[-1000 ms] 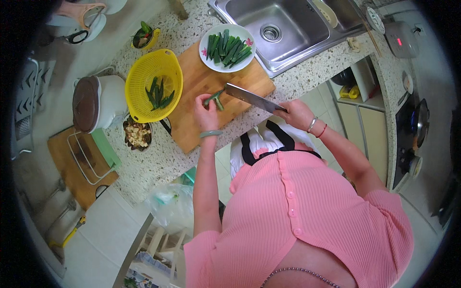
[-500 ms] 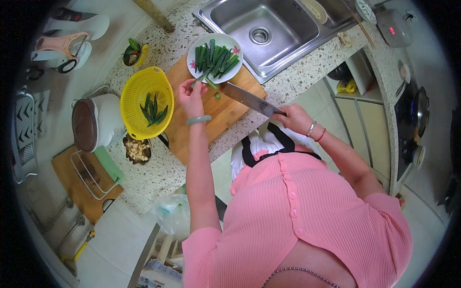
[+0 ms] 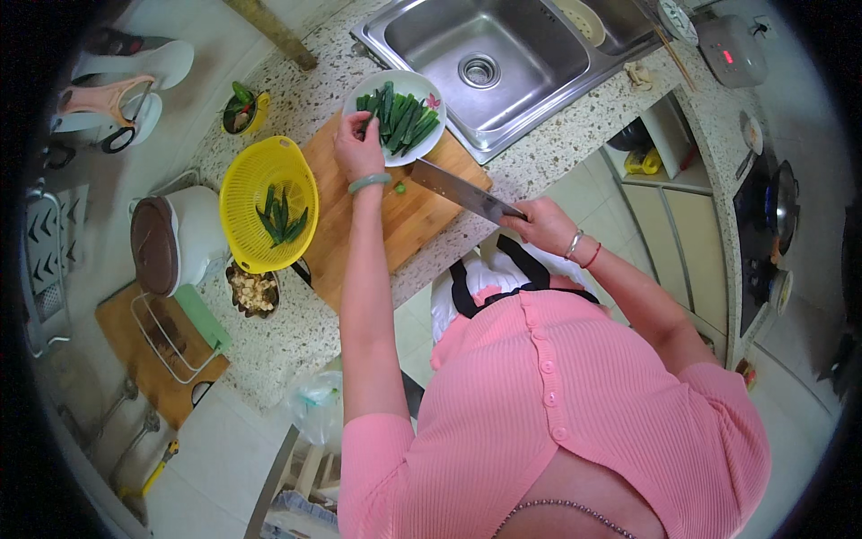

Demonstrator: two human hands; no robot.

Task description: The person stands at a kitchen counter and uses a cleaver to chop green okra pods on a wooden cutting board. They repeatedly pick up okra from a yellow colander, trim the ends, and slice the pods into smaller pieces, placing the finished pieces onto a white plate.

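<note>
A round yellow plastic colander [image 3: 268, 202] holding a few green pods stood at the left of the speckled stone bench [image 3: 287, 346], touching the wooden cutting board [image 3: 395, 225]. The left hand [image 3: 357, 148], arm outstretched, was closed on green okra pods [image 3: 400, 117] at the rim of a round white plate [image 3: 433, 135]. The right hand [image 3: 543, 223] gripped the handle of a broad steel cleaver [image 3: 462, 190], blade held over the board. A stainless sink [image 3: 503, 63] lay beyond.

Bright even daylight, sharp centre, fisheye-bent dark rim.
</note>
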